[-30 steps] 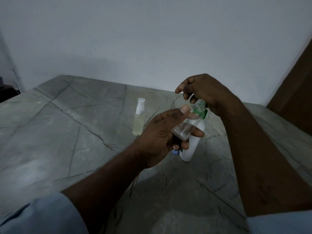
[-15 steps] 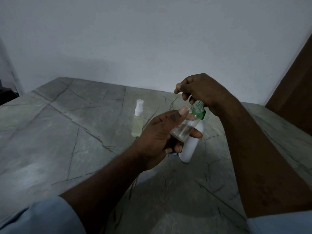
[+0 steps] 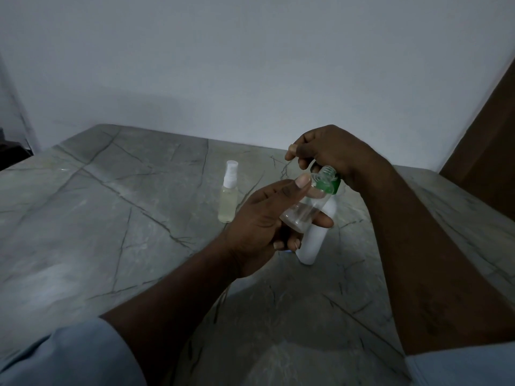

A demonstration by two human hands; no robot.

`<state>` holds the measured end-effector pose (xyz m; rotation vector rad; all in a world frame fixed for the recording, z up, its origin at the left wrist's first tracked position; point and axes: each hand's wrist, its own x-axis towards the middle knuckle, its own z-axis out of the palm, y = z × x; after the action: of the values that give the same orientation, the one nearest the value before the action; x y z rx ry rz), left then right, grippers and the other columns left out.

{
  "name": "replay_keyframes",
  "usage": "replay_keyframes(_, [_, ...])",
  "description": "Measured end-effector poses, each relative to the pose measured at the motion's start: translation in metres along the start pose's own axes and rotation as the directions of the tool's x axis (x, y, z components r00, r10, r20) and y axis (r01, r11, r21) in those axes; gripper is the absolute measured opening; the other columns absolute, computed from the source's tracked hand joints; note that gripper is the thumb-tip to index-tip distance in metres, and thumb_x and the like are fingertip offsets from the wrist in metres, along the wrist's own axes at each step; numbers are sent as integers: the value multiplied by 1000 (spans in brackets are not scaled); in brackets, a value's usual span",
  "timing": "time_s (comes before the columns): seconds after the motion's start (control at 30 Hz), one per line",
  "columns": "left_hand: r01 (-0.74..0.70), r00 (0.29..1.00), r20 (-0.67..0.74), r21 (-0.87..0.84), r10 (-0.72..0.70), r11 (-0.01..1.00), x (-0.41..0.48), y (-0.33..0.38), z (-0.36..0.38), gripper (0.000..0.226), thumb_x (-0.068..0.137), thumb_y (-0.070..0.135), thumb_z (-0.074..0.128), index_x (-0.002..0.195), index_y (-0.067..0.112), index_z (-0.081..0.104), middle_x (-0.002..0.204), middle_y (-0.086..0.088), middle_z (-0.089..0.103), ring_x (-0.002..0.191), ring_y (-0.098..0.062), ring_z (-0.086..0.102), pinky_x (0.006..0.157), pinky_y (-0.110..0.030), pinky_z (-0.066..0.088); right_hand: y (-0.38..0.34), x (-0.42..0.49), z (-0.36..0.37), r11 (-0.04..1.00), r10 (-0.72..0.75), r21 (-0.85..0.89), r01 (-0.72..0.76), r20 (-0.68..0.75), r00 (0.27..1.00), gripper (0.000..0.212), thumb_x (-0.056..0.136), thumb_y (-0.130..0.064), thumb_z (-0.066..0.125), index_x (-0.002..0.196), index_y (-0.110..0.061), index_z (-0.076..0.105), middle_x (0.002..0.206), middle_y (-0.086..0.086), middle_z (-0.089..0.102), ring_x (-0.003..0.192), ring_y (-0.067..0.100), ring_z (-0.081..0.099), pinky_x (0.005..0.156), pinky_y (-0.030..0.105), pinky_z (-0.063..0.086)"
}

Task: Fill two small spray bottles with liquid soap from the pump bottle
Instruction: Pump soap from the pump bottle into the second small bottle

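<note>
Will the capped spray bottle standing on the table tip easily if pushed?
Probably: the spray bottle is tall and narrow on a small base. Its pale liquid fill likely adds weight, steadying it somewhat.

I count two spray bottles, a capped bottle [image 3: 228, 199] and an open bottle [image 3: 303, 213], and one pump bottle [image 3: 313, 243].

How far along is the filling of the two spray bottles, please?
Done: one spray bottle stands capped on the table, holding yellowish liquid. In hand: the left hand holds the second bottle, uncapped and tilted, by the pump bottle's top, which the right hand grips. Left: it looks nearly empty and needs filling and capping.
</note>
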<state>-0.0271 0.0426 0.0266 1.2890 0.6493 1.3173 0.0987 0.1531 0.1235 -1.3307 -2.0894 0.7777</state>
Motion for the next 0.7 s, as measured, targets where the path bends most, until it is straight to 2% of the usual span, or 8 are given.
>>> replay_keyframes(0.2, [4,1000,-12,-12,-4,1000,0,0,2,57,93,51,49,121,4,63,99,-22,72,49,-19,43,40,-18,38,-3,-4,-3,999,-28,24,29,-47,998,18,97,-24,64,89,-15,78,69,-4,66,42,-3,52,56,22,43])
replay_keyframes(0.3, [15,1000,-11,-25,-15,1000,-1,1,2,51,91,51,51,118,9,65,100,-22,71,52,-22,42,41,-18,40,-6,-5,-5,998,-64,-1,64,-55,996,20,98,-29,64,93,-14,77,72,-3,66,42,-3,51,52,19,41])
replay_keyframes(0.4, [7,1000,2,-25,-7,1000,-1,1,2,58,90,53,53,122,6,63,100,-21,72,51,-20,44,41,-18,40,-5,-5,-5,998,-61,11,61,-38,997,20,98,-26,63,94,-13,78,71,-3,66,43,-2,51,48,17,41])
replay_keyframes(0.53, [6,1000,-1,-25,-6,1000,-1,2,2,57,93,49,49,122,2,61,97,-20,73,49,-19,44,41,-19,39,-1,-3,-3,1000,-24,20,24,-17,1000,18,97,-20,62,91,-14,78,70,-3,66,44,0,52,56,24,44])
replay_keyframes(0.7, [16,1000,-11,-11,-16,1000,-2,1,2,48,92,51,51,115,11,66,97,-19,74,49,-19,44,41,-18,39,-2,-3,0,1000,-5,-2,5,-3,1000,22,98,-16,59,87,-16,78,70,-2,67,52,7,53,66,33,45])
